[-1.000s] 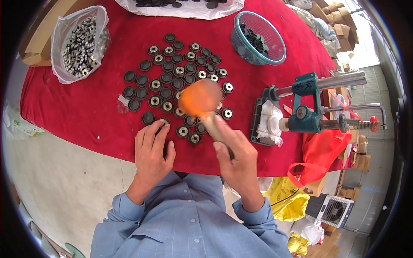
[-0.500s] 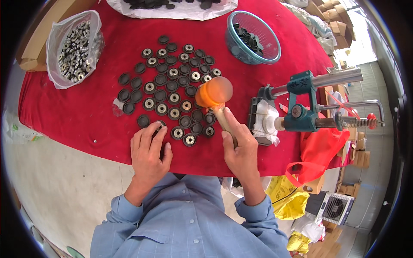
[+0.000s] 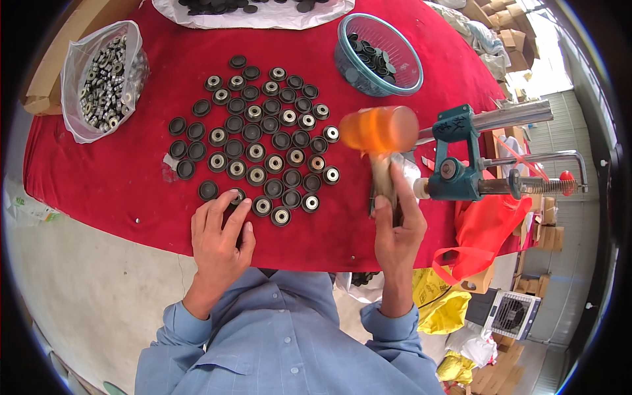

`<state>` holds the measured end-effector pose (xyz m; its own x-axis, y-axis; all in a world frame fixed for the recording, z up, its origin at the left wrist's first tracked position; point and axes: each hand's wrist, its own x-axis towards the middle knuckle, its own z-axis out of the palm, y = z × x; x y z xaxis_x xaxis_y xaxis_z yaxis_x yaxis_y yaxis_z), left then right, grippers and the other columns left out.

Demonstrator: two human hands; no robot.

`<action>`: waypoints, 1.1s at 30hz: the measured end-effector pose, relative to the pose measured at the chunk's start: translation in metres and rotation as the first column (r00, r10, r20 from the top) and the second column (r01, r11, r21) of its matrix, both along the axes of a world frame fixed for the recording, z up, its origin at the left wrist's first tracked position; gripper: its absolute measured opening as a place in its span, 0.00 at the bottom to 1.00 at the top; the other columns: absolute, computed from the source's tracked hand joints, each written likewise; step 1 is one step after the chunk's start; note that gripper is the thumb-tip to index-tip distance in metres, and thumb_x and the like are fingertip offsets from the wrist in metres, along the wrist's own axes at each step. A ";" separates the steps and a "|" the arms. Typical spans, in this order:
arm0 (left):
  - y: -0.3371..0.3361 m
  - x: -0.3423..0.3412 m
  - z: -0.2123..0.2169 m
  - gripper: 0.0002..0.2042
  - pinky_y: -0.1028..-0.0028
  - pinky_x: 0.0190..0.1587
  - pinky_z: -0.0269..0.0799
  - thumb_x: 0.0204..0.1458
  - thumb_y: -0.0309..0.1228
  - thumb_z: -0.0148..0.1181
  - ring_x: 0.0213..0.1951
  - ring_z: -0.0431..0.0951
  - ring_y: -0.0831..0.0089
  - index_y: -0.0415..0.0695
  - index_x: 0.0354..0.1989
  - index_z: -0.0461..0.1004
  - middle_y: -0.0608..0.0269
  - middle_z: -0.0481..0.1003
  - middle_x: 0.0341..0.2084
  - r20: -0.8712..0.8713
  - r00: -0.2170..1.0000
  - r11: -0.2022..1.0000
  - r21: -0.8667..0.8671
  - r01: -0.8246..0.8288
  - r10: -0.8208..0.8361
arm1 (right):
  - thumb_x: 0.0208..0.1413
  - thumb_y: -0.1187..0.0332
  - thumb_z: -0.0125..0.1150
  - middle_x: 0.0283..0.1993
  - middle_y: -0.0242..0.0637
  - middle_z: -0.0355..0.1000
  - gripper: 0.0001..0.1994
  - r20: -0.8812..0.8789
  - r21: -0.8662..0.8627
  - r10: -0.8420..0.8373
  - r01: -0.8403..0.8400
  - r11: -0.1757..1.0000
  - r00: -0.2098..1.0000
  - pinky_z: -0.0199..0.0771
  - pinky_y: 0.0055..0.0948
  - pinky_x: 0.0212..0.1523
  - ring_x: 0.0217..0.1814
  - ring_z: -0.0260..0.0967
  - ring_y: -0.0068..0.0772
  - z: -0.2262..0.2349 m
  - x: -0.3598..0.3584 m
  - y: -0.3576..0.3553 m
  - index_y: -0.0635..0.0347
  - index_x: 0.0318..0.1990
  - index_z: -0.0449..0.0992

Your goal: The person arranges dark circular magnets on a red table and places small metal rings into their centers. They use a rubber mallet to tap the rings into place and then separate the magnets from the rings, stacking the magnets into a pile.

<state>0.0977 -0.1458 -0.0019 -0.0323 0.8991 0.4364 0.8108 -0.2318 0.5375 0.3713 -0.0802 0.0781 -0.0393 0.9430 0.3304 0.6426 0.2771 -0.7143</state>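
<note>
My right hand (image 3: 399,240) is wrapped round the pale handle of a mallet (image 3: 380,130). Its amber, see-through head is raised and smeared by motion, right of a spread of round black caps (image 3: 252,131). Several of these caps have a silver ball bearing (image 3: 274,163) seated in them; others show only a black inside. At the near left of the spread is my left hand (image 3: 220,230), its fingers extended and thumb apart. Its fingertips touch a cap with a bearing (image 3: 237,195), partly hidden by them.
A clear bag of bearings (image 3: 105,85) stands at the left by a cardboard box (image 3: 49,76). A blue basket of black discs (image 3: 419,72) sits at the back right. The green hand press (image 3: 457,155) and a red bag (image 3: 487,227) are at the right, on red cloth.
My right hand has carried the mallet rightward, from over the caps to beside the press. My left hand stays with its fingertips at the near cap. The whole view has shifted slightly.
</note>
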 end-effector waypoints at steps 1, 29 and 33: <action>-0.001 0.000 -0.001 0.23 0.57 0.58 0.71 0.48 0.23 0.68 0.56 0.75 0.53 0.43 0.56 0.82 0.56 0.76 0.60 -0.011 1.000 1.000 -0.003 -0.006 0.006 | 0.63 0.81 0.62 0.61 0.55 0.79 0.29 0.013 0.018 -0.031 0.031 0.999 0.999 0.77 0.37 0.61 0.58 0.81 0.51 -0.004 -0.004 0.006 0.56 0.72 0.74; -0.001 0.000 -0.004 0.19 0.57 0.55 0.72 0.45 0.23 0.70 0.55 0.77 0.55 0.45 0.50 0.84 0.60 0.78 0.58 0.019 1.000 1.000 0.025 -0.019 0.018 | 0.62 0.81 0.62 0.56 0.55 0.81 0.29 0.047 0.098 0.142 -0.146 0.984 0.989 0.80 0.43 0.57 0.52 0.83 0.51 -0.002 -0.045 0.056 0.56 0.72 0.75; -0.001 0.001 -0.003 0.19 0.57 0.55 0.72 0.46 0.23 0.70 0.55 0.76 0.55 0.45 0.49 0.84 0.60 0.78 0.58 0.025 1.000 1.000 0.020 -0.020 0.019 | 0.62 0.80 0.61 0.56 0.56 0.81 0.29 0.158 -0.121 0.167 -0.149 0.981 0.973 0.79 0.41 0.57 0.53 0.82 0.52 -0.015 -0.055 0.060 0.61 0.73 0.72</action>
